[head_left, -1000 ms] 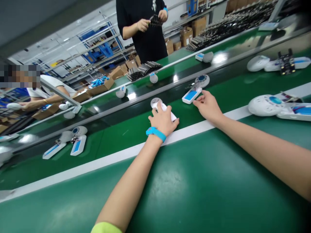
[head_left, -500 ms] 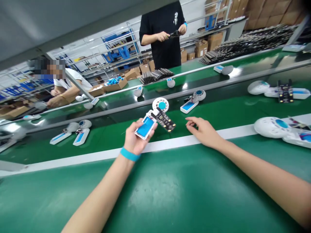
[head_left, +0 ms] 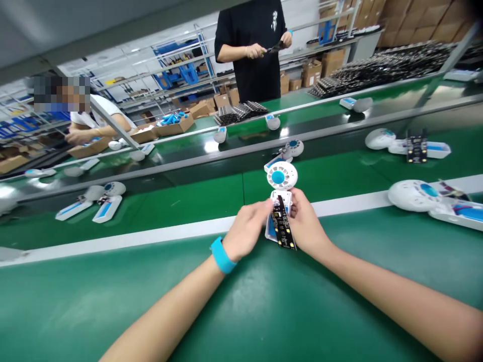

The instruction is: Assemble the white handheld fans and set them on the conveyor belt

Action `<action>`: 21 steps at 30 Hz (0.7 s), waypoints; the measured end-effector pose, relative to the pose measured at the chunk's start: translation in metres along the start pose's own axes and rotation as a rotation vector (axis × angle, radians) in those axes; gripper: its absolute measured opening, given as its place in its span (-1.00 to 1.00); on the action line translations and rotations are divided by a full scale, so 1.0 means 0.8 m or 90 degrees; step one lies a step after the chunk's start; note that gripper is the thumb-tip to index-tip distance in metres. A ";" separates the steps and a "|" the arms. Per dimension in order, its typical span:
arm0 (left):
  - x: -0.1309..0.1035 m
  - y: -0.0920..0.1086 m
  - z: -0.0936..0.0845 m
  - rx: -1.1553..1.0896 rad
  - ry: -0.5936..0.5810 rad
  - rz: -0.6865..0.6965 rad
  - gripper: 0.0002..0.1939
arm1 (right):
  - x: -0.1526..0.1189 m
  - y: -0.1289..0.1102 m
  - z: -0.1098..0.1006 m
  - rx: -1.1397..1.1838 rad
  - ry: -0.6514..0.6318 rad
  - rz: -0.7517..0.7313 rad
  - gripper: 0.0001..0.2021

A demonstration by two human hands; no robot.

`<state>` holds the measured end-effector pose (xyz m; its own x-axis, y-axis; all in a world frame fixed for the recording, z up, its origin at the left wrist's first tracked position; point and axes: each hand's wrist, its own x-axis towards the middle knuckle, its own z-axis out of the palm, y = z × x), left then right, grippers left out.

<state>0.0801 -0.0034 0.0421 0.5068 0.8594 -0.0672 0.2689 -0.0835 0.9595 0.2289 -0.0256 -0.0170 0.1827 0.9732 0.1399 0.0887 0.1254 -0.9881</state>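
A worker's right hand holds an open white housing above the white strip edging a green worktop. The right grip is clamped on the housing's right side, fingers curled around the handle part just below the round vented head with its blue centre. That head stands clear of the grip, pointing away from the worker, while a black circuit board lies at a slant across the handle, its lower end jutting toward the worker beside the right palm. The left hand, a blue wristband at its wrist, comes in from the other side, its fingers close together at the board's upper left edge; blur makes it impossible to tell whether that grip pinches anything.

Just beyond the held piece, a second open housing lies on the green belt. Two more lie side by side at left, and another at right carries a circuit board of its own. Across the line, a co-worker in a black shirt handles a dark piece with both hands, near stacked boards.
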 end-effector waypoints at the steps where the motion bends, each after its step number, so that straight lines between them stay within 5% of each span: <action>1: -0.004 0.005 0.008 0.056 0.001 0.014 -0.54 | -0.005 -0.001 0.001 -0.052 0.010 -0.002 -0.46; 5: -0.011 0.021 0.024 0.269 0.026 0.042 -0.52 | -0.020 -0.012 0.000 -0.202 -0.016 -0.018 -0.30; 9: -0.010 0.035 0.010 0.455 0.028 0.006 -0.81 | -0.021 -0.019 -0.002 -0.233 -0.044 -0.037 -0.27; 13: -0.009 0.052 -0.007 0.628 0.075 -0.019 -0.74 | -0.018 -0.026 -0.004 -0.252 -0.084 -0.013 -0.24; 17: -0.006 0.059 -0.027 0.590 0.068 -0.027 -0.66 | -0.013 -0.040 -0.011 -0.303 -0.162 -0.039 -0.23; 21: 0.001 0.037 -0.042 0.510 0.057 -0.054 -0.55 | -0.004 -0.054 -0.023 -0.402 -0.247 -0.042 -0.45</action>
<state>0.0608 0.0115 0.0799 0.4007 0.9130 -0.0765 0.8253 -0.3234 0.4629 0.2427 -0.0381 0.0266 -0.1907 0.9804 0.0500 0.6548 0.1649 -0.7376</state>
